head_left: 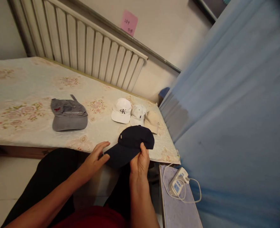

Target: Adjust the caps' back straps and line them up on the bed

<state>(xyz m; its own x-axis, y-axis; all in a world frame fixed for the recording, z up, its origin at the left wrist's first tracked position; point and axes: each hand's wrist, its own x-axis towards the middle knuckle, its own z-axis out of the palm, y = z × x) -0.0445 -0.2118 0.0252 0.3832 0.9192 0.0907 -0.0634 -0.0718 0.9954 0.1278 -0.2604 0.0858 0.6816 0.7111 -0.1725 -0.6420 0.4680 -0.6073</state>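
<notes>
A dark navy baseball cap point(136, 137) is held over the table's front edge, its brim pointing left and toward me. My right hand point(140, 160) grips it, thumb on top and the other fingers hidden underneath. Beside the brim's left tip is my left hand point(95, 160), fingers apart; whether it touches the brim I cannot tell. Beyond the navy cap, a white cap with black letters point(121, 110), a white cap with a small dark logo point(138, 115) and a beige cap point(152, 121) sit in a row. Farther left lies a grey cap point(70, 114), crumpled, its strap sticking up.
A floral cloth point(40, 82) covers the long surface under the caps. Behind it stands a white radiator point(92, 41). A blue curtain point(225, 110) hangs on the right. Lower right, a power strip point(178, 182) with a white cable rests on a small stand point(177, 213).
</notes>
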